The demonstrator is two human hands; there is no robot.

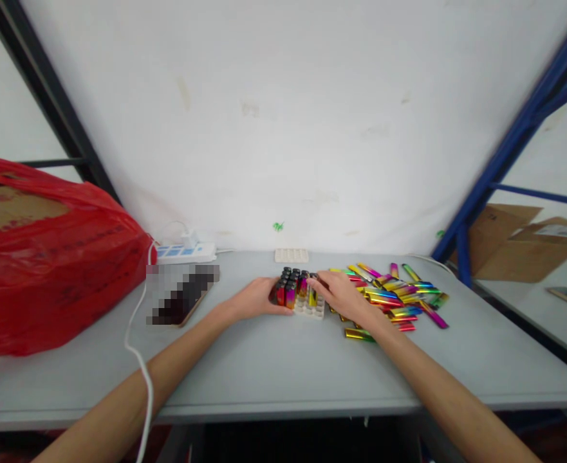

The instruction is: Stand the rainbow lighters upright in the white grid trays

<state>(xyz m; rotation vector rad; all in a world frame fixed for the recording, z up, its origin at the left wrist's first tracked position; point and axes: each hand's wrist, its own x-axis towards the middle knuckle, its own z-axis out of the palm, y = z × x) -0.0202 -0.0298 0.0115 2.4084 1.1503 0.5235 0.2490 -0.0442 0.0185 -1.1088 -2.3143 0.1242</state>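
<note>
A white tray [315, 311] sits mid-table with several rainbow-coloured metallic sticks [293, 286] standing upright in its slots. My left hand [257, 297] rests against the tray's left side, fingers curled around it. My right hand [337, 293] reaches over the tray's right part, its fingers pinched on one stick [313, 297] standing in a slot. A loose pile of the same shiny sticks [399, 294] lies flat on the table just right of my right hand.
A red plastic bag [46, 257] over a cardboard box fills the left. A phone [186, 297], a white power strip [185, 252] with a trailing cable, and a second white tray [291, 255] lie by the wall. Blue shelving [515, 138] stands at right.
</note>
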